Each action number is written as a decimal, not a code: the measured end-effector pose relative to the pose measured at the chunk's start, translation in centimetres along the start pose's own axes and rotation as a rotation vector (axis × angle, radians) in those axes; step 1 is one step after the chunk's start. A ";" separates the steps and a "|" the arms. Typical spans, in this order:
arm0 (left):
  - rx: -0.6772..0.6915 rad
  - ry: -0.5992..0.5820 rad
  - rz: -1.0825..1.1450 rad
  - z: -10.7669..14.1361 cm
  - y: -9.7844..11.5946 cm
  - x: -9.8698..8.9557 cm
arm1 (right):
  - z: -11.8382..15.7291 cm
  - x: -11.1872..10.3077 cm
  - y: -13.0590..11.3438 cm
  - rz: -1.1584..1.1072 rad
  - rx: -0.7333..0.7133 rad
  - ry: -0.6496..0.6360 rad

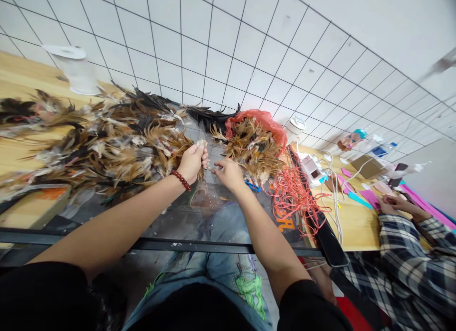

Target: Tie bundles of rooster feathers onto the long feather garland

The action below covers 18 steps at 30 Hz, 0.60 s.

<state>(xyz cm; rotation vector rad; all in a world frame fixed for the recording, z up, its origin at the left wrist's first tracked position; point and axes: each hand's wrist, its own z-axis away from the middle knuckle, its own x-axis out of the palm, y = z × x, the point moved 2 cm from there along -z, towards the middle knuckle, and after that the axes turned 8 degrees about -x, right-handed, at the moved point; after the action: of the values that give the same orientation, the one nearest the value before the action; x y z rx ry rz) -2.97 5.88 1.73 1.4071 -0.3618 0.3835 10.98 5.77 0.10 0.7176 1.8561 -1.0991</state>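
My left hand (194, 161), with a dark red bead bracelet on its wrist, is closed in a fist at the right edge of a big feather pile (131, 150). Pale fluff shows above the fist and brownish tips below it, so it grips what looks like a feather bunch. Just to the right, my right hand (230, 174) has its fingers curled toward the left fist; anything between them is too small to make out. Brown feathers (254, 150) spill from a red plastic bag (263, 118) beyond my right hand. A blue clip-like tool (252, 186) lies beside my right wrist.
Tangled orange-red string (295, 198) lies right of the clear mat. A white spool (74, 70) stands back left, a white lidded container (295, 127) by the tiled wall. White cables (335, 193) run along the right. A co-worker's hands (392, 205) handle pink pieces there.
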 end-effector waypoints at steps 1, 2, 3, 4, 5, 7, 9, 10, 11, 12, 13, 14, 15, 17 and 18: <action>0.002 -0.006 -0.008 0.0 -0.1 0.0 | 0.1 0.4 -0.4 0.042 -0.010 -0.012; 0.004 -0.015 -0.016 0.1 -0.2 0.0 | 0.2 0.8 -0.7 0.080 -0.024 -0.021; 0.003 -0.024 -0.026 0.1 -0.3 0.1 | 0.2 1.0 -1.0 0.110 -0.034 -0.025; -0.001 -0.029 -0.039 0.1 -0.5 0.1 | 0.2 1.1 -1.2 0.123 -0.036 -0.017; -0.007 -0.025 -0.054 0.1 -0.6 0.1 | 0.2 1.0 -1.2 0.110 -0.026 0.010; -0.019 0.008 -0.092 0.1 -0.9 0.1 | 0.0 0.6 -1.1 -0.025 0.023 0.122; -0.016 0.051 -0.126 0.1 -1.0 0.1 | -0.2 0.0 -0.9 -0.297 0.075 0.264; -0.015 0.060 -0.137 0.1 -1.1 0.2 | -0.3 -0.1 -0.9 -0.459 0.095 0.324; -0.013 0.058 -0.145 0.1 -1.2 0.3 | -0.4 -0.2 -0.9 -0.617 0.107 0.363; -0.007 0.049 -0.151 0.1 -1.2 0.4 | -0.5 -0.1 -1.1 -0.760 0.108 0.382; 0.004 0.037 -0.158 0.1 -1.3 0.5 | -0.5 0.0 -1.3 -0.874 0.101 0.389; 0.020 0.027 -0.163 0.2 -1.3 0.6 | -0.6 0.2 -1.6 -0.952 0.093 0.393; 0.037 0.022 -0.167 0.3 -1.3 0.7 | -0.5 0.4 -1.9 -0.990 0.087 0.398; 0.063 0.013 -0.167 0.5 -1.3 0.9 | -0.4 0.7 -2.2 -0.970 0.102 0.425; 0.063 0.006 -0.165 0.7 -1.3 1.0 | -0.4 0.8 -2.3 -0.932 0.122 0.441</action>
<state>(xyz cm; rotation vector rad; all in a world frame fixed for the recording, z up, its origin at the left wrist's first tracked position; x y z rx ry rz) -1.53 5.09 1.17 1.4855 -0.2285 0.2663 8.60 5.09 0.42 0.1113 2.6241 -1.7342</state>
